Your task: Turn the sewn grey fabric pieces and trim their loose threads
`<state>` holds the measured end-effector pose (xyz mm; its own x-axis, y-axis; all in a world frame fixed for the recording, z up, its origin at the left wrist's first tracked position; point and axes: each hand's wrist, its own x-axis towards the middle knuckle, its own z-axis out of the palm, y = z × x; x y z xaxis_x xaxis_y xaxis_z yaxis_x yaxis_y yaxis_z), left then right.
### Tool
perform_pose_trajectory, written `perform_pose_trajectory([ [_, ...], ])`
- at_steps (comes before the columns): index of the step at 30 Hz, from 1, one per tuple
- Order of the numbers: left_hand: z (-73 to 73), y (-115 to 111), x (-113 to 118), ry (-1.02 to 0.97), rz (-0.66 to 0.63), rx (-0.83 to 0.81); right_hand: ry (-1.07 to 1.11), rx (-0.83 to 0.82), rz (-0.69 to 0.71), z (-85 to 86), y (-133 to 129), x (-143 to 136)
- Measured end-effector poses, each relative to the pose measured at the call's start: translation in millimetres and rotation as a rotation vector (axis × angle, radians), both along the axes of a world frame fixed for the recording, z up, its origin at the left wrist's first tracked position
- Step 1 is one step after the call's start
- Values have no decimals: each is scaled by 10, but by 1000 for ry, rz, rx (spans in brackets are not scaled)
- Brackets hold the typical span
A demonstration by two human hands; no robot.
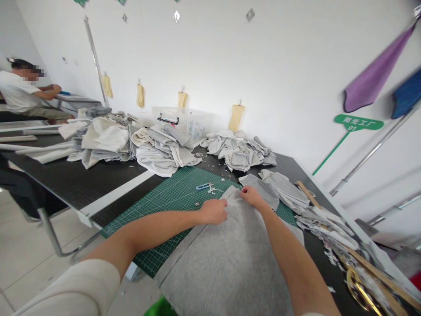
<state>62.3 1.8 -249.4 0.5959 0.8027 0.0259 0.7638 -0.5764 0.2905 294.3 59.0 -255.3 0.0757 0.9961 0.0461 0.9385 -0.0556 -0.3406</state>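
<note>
Grey fabric panel (237, 254) lies partly over the green cutting mat (164, 197), its far end at mid-view and its near end at the lower edge. Left hand (214, 211): fingers curled, gripping the panel's left side. Right hand (251, 196): thumb and fingers pinching the panel at its far edge. Blue-handled thread snips (204, 186) (beside small white scraps (213, 191)) rest on the mat. Grey and white cloth pieces (164, 149) are piled beyond, on the black tabletop (75, 180).
</note>
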Motion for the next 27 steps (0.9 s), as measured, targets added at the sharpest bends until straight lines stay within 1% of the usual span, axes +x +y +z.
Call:
perform_pose_trajectory([
  [6,4,-8,3,-9,-9,1,-17,32,-6,-88,-20,-24],
  [12,2,-18,8,21,6,2,-71,-11,16,-125,16,-21],
  [16,-6,-19,7,11,0,15,-141,-9,40,-75,1,-23],
  [23,-13,-18,3,-2,5,14,-237,102,92,87,-147,-60],
  [27,-19,-14,10,2,-1,22,-249,144,85,139,-214,-97],
])
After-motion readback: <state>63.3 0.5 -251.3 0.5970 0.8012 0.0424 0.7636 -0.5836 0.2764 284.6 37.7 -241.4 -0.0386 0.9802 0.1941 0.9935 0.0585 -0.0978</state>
